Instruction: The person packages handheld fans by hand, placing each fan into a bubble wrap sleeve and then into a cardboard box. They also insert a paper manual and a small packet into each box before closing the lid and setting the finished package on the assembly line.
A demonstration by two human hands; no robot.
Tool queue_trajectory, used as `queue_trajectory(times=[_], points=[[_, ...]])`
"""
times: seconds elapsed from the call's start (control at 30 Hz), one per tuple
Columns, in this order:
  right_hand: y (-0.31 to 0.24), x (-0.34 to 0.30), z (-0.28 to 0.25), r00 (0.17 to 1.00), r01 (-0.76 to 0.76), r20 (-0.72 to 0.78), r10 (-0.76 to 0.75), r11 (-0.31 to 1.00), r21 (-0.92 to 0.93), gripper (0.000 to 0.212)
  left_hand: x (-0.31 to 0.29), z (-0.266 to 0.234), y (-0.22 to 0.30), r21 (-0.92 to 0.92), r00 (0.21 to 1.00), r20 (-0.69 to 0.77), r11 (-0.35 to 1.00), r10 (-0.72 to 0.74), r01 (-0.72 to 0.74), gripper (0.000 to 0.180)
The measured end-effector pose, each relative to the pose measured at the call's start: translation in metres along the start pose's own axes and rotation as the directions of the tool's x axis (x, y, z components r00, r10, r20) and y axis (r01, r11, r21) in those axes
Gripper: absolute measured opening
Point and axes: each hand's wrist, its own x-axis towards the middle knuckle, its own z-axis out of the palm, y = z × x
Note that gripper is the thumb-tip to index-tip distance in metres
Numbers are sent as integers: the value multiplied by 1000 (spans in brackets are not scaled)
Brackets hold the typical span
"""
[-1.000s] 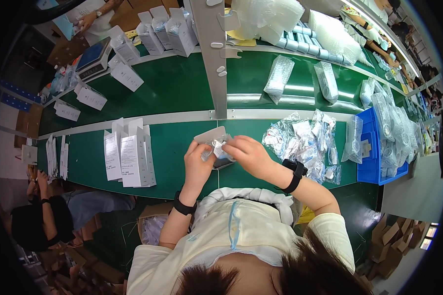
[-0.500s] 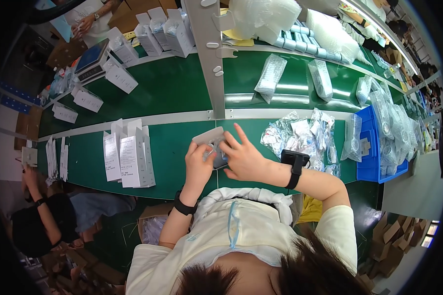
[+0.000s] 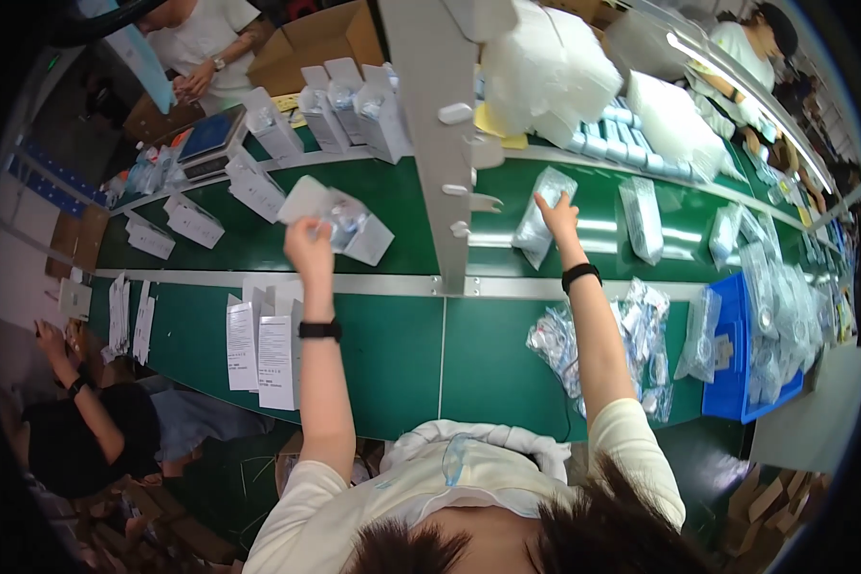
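The left hand [image 3: 308, 247] is raised over the far green belt [image 3: 411, 239] and grips a white packet with a clear window [image 3: 339, 222]. The right hand [image 3: 556, 212] reaches far forward, its fingers resting on a clear plastic bag [image 3: 542, 215] lying on that belt, beside the grey upright post [image 3: 430, 143]. On the near bench [image 3: 392, 354], white leaflets [image 3: 263, 349] stand at the left, a heap of clear bags [image 3: 607, 340] lies at the right, next to a blue bin [image 3: 736, 364].
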Motion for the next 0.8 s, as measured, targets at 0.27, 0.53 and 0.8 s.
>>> queue_trajectory(times=[0.27, 0.53, 0.8], points=[[28, 35, 39, 987, 1, 161, -14, 997, 80, 83, 11, 21, -15, -31, 995, 45, 996, 86, -85, 48], [29, -108, -86, 708, -629, 666, -234, 218, 746, 43, -48, -132, -18, 834, 783, 446, 519, -434, -188, 61], [-9, -249, -80, 550, -554, 564, -617, 236, 799, 57, -81, -132, -30, 392, 920, 391, 900, 26, -192, 28]])
